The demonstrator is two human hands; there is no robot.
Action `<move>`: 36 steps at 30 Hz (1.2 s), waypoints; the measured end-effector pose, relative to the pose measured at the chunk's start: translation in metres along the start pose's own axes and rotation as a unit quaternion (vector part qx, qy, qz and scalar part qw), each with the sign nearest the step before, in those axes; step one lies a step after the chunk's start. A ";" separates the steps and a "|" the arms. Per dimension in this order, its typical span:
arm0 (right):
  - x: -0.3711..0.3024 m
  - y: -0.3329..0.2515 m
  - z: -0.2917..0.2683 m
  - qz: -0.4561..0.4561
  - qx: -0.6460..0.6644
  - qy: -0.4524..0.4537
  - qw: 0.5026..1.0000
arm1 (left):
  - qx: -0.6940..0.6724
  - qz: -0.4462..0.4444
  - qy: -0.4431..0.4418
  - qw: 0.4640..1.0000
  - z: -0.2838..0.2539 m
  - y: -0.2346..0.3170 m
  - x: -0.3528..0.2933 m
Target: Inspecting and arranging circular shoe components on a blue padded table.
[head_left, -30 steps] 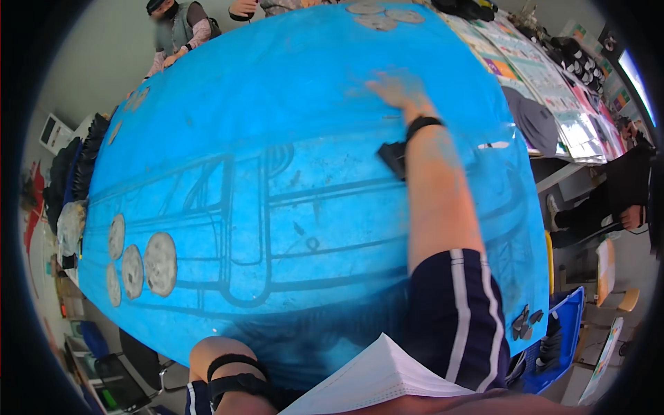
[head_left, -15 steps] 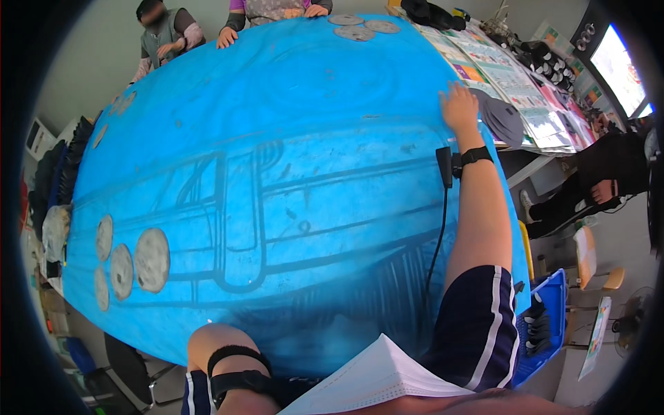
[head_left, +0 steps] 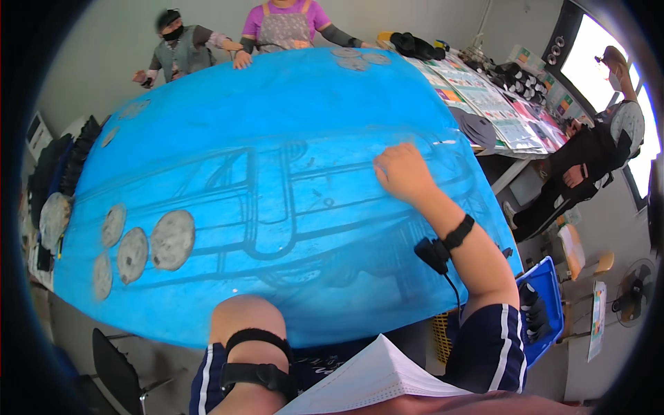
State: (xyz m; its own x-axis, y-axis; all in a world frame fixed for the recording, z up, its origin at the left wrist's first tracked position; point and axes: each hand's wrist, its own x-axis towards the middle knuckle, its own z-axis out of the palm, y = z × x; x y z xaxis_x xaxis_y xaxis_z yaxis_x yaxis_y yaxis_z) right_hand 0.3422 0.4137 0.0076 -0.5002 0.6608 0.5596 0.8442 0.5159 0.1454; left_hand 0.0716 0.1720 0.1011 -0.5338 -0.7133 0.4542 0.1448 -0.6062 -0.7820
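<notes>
My right hand (head_left: 403, 173) has swept from the edge toward eight o'clock, knuckles bent; whether it grips anything I can't tell. The blue tabletop (head_left: 277, 97) lies beneath, dark stripes (head_left: 271, 238) running roughly nine-to-three. My left hand is hidden.

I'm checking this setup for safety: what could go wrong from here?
The cable hanging from the black device might snag near the edge of the blue tabletop.
The right hand, close above the dark lines, might smudge them if they are loose.
The grey discs at the left might get knocked.
</notes>
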 end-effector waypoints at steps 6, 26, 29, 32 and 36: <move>-0.004 -0.069 -0.021 0.043 0.057 0.002 0.997 | -0.398 -0.061 -0.021 0.915 -0.028 0.004 0.049; -0.053 -0.057 0.042 0.135 0.278 -0.113 0.944 | -0.074 0.092 0.006 0.993 -0.038 0.016 0.057; -0.054 -0.060 0.041 0.121 0.270 -0.110 0.949 | -0.072 0.026 -0.039 0.996 -0.037 0.017 0.054; -0.055 -0.061 0.040 0.122 0.258 -0.123 0.951 | -0.093 -0.039 -0.084 0.991 -0.038 0.020 0.047; -0.056 -0.063 0.039 0.129 0.251 -0.142 0.949 | -0.141 -0.086 -0.120 0.979 -0.037 0.024 0.038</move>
State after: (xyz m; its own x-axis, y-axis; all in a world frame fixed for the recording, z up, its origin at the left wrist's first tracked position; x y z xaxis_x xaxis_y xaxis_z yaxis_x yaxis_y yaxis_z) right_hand 0.3096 0.3659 -0.0645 -0.3805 0.8844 0.2703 0.7837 0.4636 -0.4135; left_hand 0.0238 0.1434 0.0834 -0.3135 -0.6918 0.6504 -0.1848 -0.6274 -0.7564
